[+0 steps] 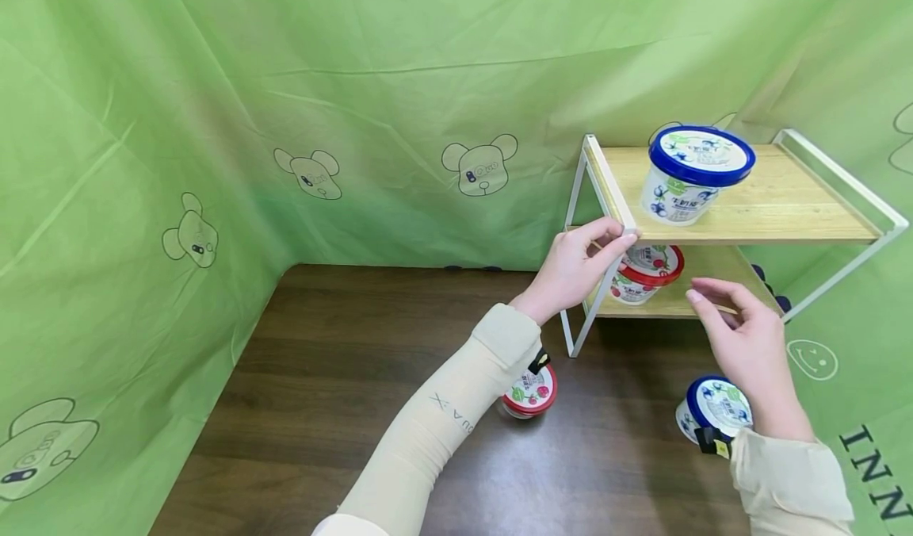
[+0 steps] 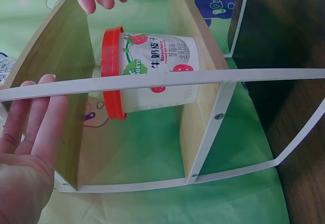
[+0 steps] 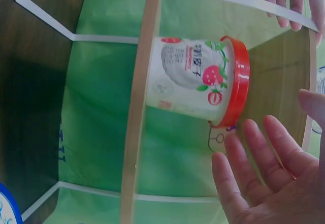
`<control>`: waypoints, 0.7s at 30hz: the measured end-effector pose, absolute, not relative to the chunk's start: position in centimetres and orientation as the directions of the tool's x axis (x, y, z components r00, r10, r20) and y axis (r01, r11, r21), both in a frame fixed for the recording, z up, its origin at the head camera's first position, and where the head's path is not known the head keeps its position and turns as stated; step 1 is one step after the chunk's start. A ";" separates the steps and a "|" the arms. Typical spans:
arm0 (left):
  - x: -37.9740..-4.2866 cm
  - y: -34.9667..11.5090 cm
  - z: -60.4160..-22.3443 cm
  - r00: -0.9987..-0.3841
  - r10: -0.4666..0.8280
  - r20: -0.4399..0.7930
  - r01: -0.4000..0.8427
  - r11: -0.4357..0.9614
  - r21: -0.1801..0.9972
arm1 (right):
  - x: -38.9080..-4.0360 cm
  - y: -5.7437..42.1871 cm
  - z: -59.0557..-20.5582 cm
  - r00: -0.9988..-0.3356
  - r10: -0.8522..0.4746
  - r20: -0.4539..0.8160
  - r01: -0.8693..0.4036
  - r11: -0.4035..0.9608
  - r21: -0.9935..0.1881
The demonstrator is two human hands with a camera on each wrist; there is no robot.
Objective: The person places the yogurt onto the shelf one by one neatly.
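Note:
My left hand [image 1: 571,270] pinches the front left corner of a two-tier shelf [image 1: 799,203] with wooden boards and a white metal frame. Its fingers lie behind the white bar [image 2: 147,82] in the left wrist view. My right hand [image 1: 749,342] is held in front of the lower board, fingers spread and relaxed, holding nothing. On that lower board stands a strawberry yogurt tub [image 3: 188,82] with a red lid, upright near the left side. A blueberry yogurt tub [image 1: 681,195] with a blue lid stands on the top board, left of its middle.
A second red-lidded tub [image 1: 531,393] stands on the dark wooden tabletop [image 1: 342,377], partly behind my left sleeve. Another blue-lidded tub [image 1: 720,405] is beneath my right wrist. Green cloth [image 1: 399,139] with bear drawings hangs behind and at both sides.

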State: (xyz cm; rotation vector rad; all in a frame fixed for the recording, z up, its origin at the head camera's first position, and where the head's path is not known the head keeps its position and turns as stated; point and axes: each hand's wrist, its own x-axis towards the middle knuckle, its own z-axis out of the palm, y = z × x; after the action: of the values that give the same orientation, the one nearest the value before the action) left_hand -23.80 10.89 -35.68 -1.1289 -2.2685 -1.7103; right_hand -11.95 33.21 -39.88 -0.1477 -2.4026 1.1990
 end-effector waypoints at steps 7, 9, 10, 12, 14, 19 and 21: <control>-23.8 10.9 -35.7 -0.724 0.502 0.473 0.592 0.100 0.799 | -11.9 32.2 -40.1 -0.923 0.216 0.319 -0.115 0.636 -0.763; -23.9 11.0 -35.7 -0.724 0.503 0.473 0.592 0.100 0.800 | -11.8 32.0 -40.2 -0.934 0.180 0.308 -0.126 0.642 -0.757; -23.9 11.0 -35.7 -0.723 0.503 0.473 0.593 0.101 0.799 | -11.8 31.9 -40.3 -0.940 0.160 0.303 -0.133 0.645 -0.752; -23.9 11.0 -35.7 -0.725 0.504 0.469 0.589 0.102 0.801 | -11.7 31.7 -40.5 -0.947 0.124 0.297 -0.147 0.654 -0.742; -23.8 11.0 -35.7 -0.727 0.505 0.466 0.586 0.102 0.804 | -11.6 31.5 -40.6 -0.952 0.098 0.289 -0.154 0.661 -0.734; -23.8 11.0 -35.7 -0.729 0.504 0.463 0.582 0.103 0.806 | -11.6 30.8 -41.2 -0.956 0.052 0.287 -0.184 0.656 -0.732; -23.8 10.9 -35.8 -0.729 0.503 0.464 0.583 0.103 0.806 | -11.6 30.5 -41.5 -0.957 0.030 0.287 -0.199 0.652 -0.732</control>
State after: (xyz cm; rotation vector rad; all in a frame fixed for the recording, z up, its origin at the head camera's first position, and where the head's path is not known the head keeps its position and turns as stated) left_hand -23.81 10.93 -35.76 -1.1250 -2.2781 -1.7230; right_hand -11.64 30.54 -41.46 0.1364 -2.5977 1.1994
